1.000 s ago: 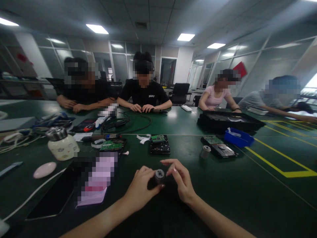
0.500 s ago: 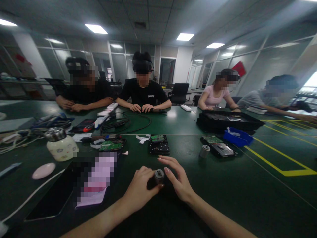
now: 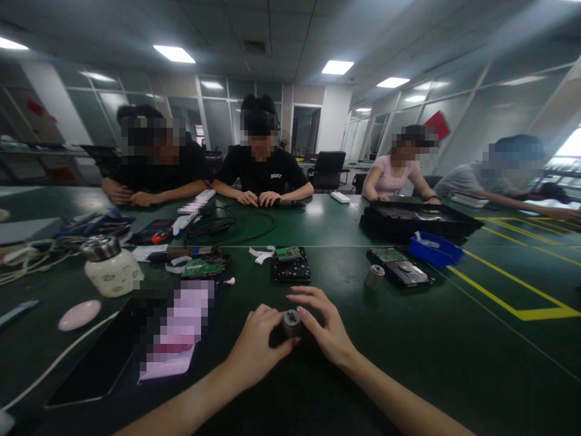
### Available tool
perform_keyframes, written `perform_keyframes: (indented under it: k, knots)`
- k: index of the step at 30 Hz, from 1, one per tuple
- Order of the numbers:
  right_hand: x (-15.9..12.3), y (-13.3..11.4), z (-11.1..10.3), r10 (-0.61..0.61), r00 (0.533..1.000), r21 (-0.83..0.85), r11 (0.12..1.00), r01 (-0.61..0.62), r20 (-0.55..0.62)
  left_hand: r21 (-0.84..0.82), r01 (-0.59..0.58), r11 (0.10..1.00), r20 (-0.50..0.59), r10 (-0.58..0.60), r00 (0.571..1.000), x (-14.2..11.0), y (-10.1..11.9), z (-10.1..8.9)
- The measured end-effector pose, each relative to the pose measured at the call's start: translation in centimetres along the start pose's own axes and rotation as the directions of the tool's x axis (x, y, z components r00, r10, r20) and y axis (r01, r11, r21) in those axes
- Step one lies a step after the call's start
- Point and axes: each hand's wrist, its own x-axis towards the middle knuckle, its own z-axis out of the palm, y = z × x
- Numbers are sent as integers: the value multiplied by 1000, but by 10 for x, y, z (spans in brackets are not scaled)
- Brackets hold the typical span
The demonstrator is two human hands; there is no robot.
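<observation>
In front of me a small grey metal cylinder, apparently an electric motor (image 3: 292,324), stands upright with its round, dark-centred end facing up. My left hand (image 3: 256,342) holds it from the left, thumb on the near side and fingers behind. On the other side my right hand (image 3: 327,330) is open, its fingers spread apart. The right thumb tip comes up against the motor's top right edge; whether it presses there I cannot tell. A similar metal cylinder (image 3: 374,277) stands farther off to the right.
Beyond my hands lie hard drives with green boards (image 3: 291,264) (image 3: 402,267). A blue tray (image 3: 436,249) and a black bin (image 3: 420,221) sit at the right. Leftward are a dark tablet (image 3: 97,354), a phone (image 3: 181,327), a cream bottle (image 3: 112,269) and cables. People sit opposite.
My right thumb and fingers have shifted very slightly left, closer to the motor. The left hand's hold looks the same, and the view has moved a touch.
</observation>
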Motion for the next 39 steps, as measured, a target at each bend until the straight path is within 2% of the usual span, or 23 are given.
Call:
perform_keyframes:
  k: [3,6,8,11,14,18,22,25,27,29,33,35,39]
  knots:
    - [-1,0,2,8,1000,-45,999,-7,30,-7,2,1000,3,-2,1000,0,-1,1]
    - [-1,-1,5,-5,1000,-65,998,5,9,-7,-2,1000,3,2,1000,0,-1,1]
    - [0,2,4,-17,999,-97,995,12,-48,-3,-2,1000,6,2,1000,0,0,1]
    - [5,14,-3,-26,980,-236,972,-22,-198,2,5,1000,17,-5,1000,0,2,-1]
    - [7,35,-11,-19,956,-445,888,-118,-292,-2,9,1000,24,-9,1000,0,3,-2]
    - [2,58,-14,5,960,-557,813,-167,-281,1,5,1000,18,-5,1000,0,3,-3]
    - [-1,65,-12,-27,962,-617,772,-153,-271,5,3,1000,21,-3,1000,0,4,-3]
    - [3,58,-14,-47,962,-603,787,-131,-270,7,6,1000,21,-6,1000,0,4,-2]
    - [6,47,-13,-45,959,-543,831,-120,-281,5,6,1000,17,-6,1000,-1,4,-2]
    - [7,33,-10,-77,959,-441,896,-55,-274,2,4,1000,13,-4,1000,-1,2,-1]
    - [1,8,1,-152,985,-252,959,127,-82,6,-6,1000,10,6,1000,0,0,0]
    - [-2,2,4,-164,986,-217,964,157,-14,11,-13,1000,3,13,1000,0,0,1]
    - [-3,2,4,-149,988,-193,969,152,28,13,-20,1000,2,20,1000,1,0,1]
